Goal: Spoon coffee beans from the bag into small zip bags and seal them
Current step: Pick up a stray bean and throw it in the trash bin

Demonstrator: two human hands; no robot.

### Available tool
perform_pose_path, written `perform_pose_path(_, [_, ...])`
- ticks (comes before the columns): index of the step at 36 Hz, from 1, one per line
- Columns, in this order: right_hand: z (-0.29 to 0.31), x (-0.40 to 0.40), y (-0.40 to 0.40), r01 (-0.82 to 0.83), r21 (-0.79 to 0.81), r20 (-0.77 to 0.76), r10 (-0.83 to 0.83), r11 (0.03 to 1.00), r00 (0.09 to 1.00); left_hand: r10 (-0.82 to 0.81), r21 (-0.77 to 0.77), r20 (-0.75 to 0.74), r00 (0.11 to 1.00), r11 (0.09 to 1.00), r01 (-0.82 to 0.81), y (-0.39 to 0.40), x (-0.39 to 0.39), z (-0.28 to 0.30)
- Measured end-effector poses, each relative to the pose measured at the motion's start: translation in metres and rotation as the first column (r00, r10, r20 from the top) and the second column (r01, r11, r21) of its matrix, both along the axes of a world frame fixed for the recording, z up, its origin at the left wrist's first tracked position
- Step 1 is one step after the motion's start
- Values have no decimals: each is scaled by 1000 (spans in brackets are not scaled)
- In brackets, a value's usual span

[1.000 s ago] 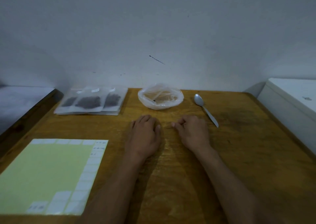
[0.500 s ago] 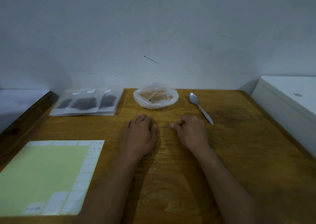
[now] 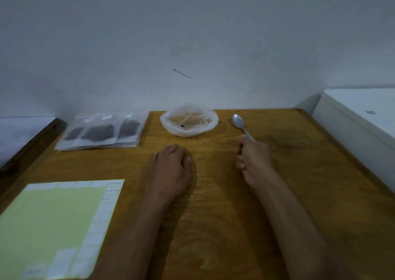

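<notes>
Two hands are working: my right hand [image 3: 254,161] is closing round the silver metal spoon [image 3: 241,124] handle at one o'clock; my left hand [image 3: 171,168] is lying relaxed, holding nothing, on the wooden counter [image 3: 310,183]. The crumpled clear plastic bag [image 3: 189,120], nearly empty, is sitting at twelve o'clock; I'm thinking a grip further back will level the bowl.

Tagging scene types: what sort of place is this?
Probably a home or small workshop packing spot, not a lab: a plain wooden table against a bare wall, filled zip bags stacked flat, a sticker label sheet, and a steel spoon.
</notes>
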State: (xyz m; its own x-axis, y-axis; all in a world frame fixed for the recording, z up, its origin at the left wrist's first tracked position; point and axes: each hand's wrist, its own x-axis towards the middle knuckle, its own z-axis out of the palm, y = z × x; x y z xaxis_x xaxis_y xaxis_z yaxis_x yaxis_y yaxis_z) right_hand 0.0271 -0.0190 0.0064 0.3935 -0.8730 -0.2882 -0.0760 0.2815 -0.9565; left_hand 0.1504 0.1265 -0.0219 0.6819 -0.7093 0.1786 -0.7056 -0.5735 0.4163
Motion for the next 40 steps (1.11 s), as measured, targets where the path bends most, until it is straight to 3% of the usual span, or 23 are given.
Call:
perform_pose_path(3, [4, -4, -6, 31, 271, 224, -94, 962, 970, -15, 3, 14, 1000, 1000, 15, -4, -2, 0])
perform_pose_path(7, [4, -11, -7, 21, 345, 310, -135, 938, 941, -92, -3, 4, 996, 996, 92, -16, -22, 4])
perform_pose_path(12, [5, -38, -5, 100, 300, 360, -209, 949, 909, -258, -44, -17, 966, 965, 257, -39, -63, 6])
perform_pose_path(16, [-1, -88, -4, 201, 153, 298, -240, 967, 924, -371, -45, -2, 929, 928, 370, -60, -105, 6])
perform_pose_path(19, [-6, -141, -1, 288, 136, 286, -316, 948, 905, -475, -44, -12, 880, 880, 474, -81, -139, 2])
perform_pose_path(23, [-5, -215, 2, 429, 123, 331, -444, 895, 832, -581, -39, -26, 814, 814, 580, -108, -195, 1])
perform_pose_path(27, [-7, -284, -4, 665, 42, 339, -637, 746, 693, -710, -59, -41, 703, 704, 708, -132, -257, 7])
perform_pose_path(31, [-40, -344, -18, 838, -140, 169, -821, 528, 545, -791, -65, -36, 610, 611, 789, -155, -306, 9])
perform_pose_path(33, [-64, -368, -22, 847, -237, 20, -869, 476, 494, -822, -43, -5, 569, 569, 821, -166, -323, 5])
perform_pose_path(40, [-175, -420, -29, 751, -296, -370, -796, 590, 480, -842, 11, 12, 540, 540, 842, -187, -346, -3])
